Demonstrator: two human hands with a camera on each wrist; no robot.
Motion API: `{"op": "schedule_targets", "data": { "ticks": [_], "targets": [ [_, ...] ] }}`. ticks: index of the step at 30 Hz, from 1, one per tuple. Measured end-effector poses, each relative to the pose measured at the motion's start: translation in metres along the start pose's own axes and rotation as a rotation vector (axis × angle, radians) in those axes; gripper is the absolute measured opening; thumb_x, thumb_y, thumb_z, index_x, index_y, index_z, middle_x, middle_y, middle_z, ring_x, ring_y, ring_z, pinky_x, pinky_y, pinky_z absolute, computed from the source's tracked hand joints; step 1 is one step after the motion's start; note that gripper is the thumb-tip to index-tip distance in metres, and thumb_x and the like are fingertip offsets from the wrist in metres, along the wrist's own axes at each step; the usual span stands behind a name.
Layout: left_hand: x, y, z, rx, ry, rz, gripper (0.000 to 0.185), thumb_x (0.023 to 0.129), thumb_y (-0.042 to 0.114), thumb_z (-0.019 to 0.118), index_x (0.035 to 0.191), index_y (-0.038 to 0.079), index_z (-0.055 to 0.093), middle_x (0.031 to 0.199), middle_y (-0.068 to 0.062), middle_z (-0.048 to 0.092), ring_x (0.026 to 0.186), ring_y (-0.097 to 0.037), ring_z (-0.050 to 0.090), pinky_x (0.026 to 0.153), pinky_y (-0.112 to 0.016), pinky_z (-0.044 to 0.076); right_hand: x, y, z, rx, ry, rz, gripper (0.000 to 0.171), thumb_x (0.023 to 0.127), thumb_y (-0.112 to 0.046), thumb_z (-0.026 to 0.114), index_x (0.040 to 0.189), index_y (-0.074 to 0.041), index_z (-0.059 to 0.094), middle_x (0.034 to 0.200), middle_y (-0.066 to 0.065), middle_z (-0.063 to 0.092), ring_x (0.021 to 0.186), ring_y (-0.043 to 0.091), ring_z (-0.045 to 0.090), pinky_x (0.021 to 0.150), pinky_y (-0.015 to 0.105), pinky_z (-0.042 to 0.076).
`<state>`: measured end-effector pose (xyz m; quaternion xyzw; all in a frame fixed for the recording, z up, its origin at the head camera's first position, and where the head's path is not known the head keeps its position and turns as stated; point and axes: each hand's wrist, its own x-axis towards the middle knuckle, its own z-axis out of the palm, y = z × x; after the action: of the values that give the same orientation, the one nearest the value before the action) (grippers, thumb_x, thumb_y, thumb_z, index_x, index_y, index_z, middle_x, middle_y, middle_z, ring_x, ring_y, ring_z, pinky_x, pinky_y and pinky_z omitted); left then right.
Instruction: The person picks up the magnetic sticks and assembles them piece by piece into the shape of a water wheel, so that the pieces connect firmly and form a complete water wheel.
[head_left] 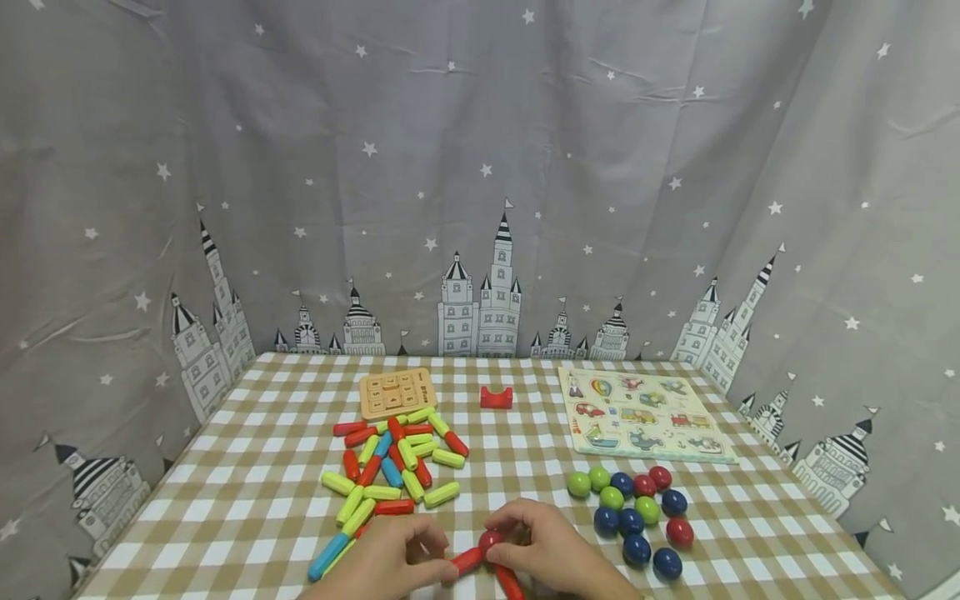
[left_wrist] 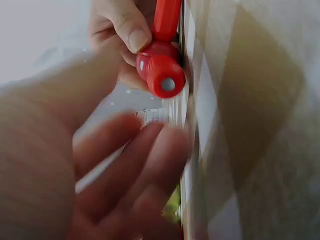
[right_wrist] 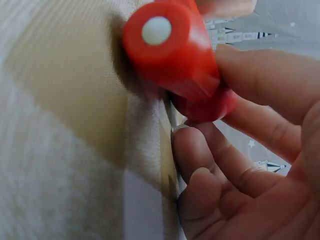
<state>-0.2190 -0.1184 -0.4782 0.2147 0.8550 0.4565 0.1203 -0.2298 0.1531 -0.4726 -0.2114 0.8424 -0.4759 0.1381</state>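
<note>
1. Both hands are low at the near edge of the checked tablecloth, meeting in the middle over a little red build.
2. The left hand has its fingers curled in, fingertips pinching the end of a red stick that lies flat on the cloth and points toward the other hand.
3. The right hand curls over a red ball, thumb and fingers clamped on it; the right wrist view shows the ball tucked against the fingers.
4. A second red stick runs from the ball toward the near edge, under the right hand; both sticks touch the ball.
5. Just beyond the left hand lies a heap of sticks in red, green and blue.
6. To the right of the right hand sits a cluster of balls, green, blue and red.
7. Further back: a wooden number board, a small red block and a picture puzzle board.
</note>
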Motion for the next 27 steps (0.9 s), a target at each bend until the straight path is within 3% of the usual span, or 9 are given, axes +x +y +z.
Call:
{"op": "schedule_targets", "data": {
  "ticks": [4, 6, 11, 17, 20, 22, 24, 27],
  "targets": [
    [0.007, 0.002, -0.005, 0.203, 0.235, -0.011, 0.019, 0.092, 0.032, 0.078, 0.105, 0.020, 0.071, 0.088, 0.011, 0.064, 0.070, -0.005, 0.053, 0.061, -0.022, 0.047, 0.002, -0.001, 0.001, -0.007, 0.008, 0.036, 0.025, 0.089, -0.023, 0.080, 0.113, -0.018, 0.074, 0.094, -0.007, 0.070, 0.080, 0.011, 0.062, 0.070, 0.022, 0.049],
    [0.011, 0.002, -0.007, 0.284, 0.299, -0.016, 0.023, 0.090, 0.026, 0.081, 0.109, 0.017, 0.071, 0.090, 0.009, 0.061, 0.070, -0.005, 0.050, 0.061, -0.021, 0.045, 0.003, -0.001, 0.002, -0.003, 0.015, 0.051, 0.023, 0.088, -0.023, 0.081, 0.110, -0.018, 0.074, 0.092, -0.005, 0.070, 0.078, 0.012, 0.061, 0.068, 0.022, 0.048],
    [0.023, 0.003, -0.007, 0.417, 0.293, -0.025, 0.032, 0.086, 0.025, 0.084, 0.114, 0.014, 0.073, 0.086, 0.007, 0.056, 0.072, -0.008, 0.048, 0.059, -0.022, 0.041, 0.003, 0.001, 0.002, 0.016, 0.019, 0.076, 0.019, 0.086, -0.024, 0.084, 0.102, -0.020, 0.075, 0.087, -0.003, 0.069, 0.075, 0.013, 0.060, 0.064, 0.022, 0.046],
    [0.040, 0.003, -0.004, 0.552, 0.296, -0.123, 0.021, 0.084, 0.032, 0.086, 0.098, 0.021, 0.075, 0.080, 0.007, 0.052, 0.068, -0.010, 0.047, 0.057, -0.026, 0.038, 0.003, 0.009, 0.003, 0.066, 0.002, 0.088, 0.018, 0.087, -0.021, 0.083, 0.103, -0.021, 0.075, 0.086, -0.001, 0.070, 0.075, 0.013, 0.060, 0.064, 0.022, 0.046],
    [0.038, 0.005, -0.002, 0.565, 0.314, -0.132, 0.020, 0.084, 0.033, 0.086, 0.095, 0.023, 0.073, 0.079, 0.008, 0.051, 0.066, -0.009, 0.046, 0.055, -0.025, 0.037, 0.002, 0.010, 0.005, 0.075, -0.007, 0.102, 0.016, 0.087, -0.021, 0.082, 0.102, -0.022, 0.075, 0.085, -0.001, 0.069, 0.075, 0.013, 0.059, 0.063, 0.021, 0.046],
    [0.033, 0.008, -0.001, 0.538, 0.329, -0.103, 0.020, 0.085, 0.034, 0.085, 0.096, 0.023, 0.072, 0.080, 0.009, 0.052, 0.065, -0.008, 0.046, 0.055, -0.024, 0.037, 0.002, 0.010, 0.005, 0.073, -0.008, 0.100, 0.016, 0.087, -0.021, 0.082, 0.102, -0.022, 0.076, 0.085, -0.001, 0.069, 0.075, 0.013, 0.059, 0.064, 0.022, 0.046],
    [0.027, 0.013, -0.002, 0.461, 0.313, -0.078, 0.020, 0.086, 0.033, 0.084, 0.097, 0.023, 0.070, 0.082, 0.009, 0.054, 0.064, -0.007, 0.047, 0.054, -0.023, 0.038, 0.002, 0.009, 0.004, 0.068, -0.007, 0.101, 0.016, 0.088, -0.021, 0.082, 0.102, -0.022, 0.076, 0.085, -0.002, 0.070, 0.076, 0.013, 0.060, 0.065, 0.022, 0.047],
    [0.017, 0.017, -0.005, 0.275, 0.209, -0.058, 0.020, 0.090, 0.030, 0.080, 0.101, 0.020, 0.068, 0.085, 0.009, 0.062, 0.068, -0.008, 0.053, 0.057, -0.024, 0.044, 0.002, 0.008, 0.001, 0.074, -0.007, 0.100, 0.016, 0.089, -0.021, 0.080, 0.104, -0.021, 0.076, 0.089, -0.002, 0.071, 0.079, 0.014, 0.061, 0.067, 0.023, 0.049]
  ]
}}
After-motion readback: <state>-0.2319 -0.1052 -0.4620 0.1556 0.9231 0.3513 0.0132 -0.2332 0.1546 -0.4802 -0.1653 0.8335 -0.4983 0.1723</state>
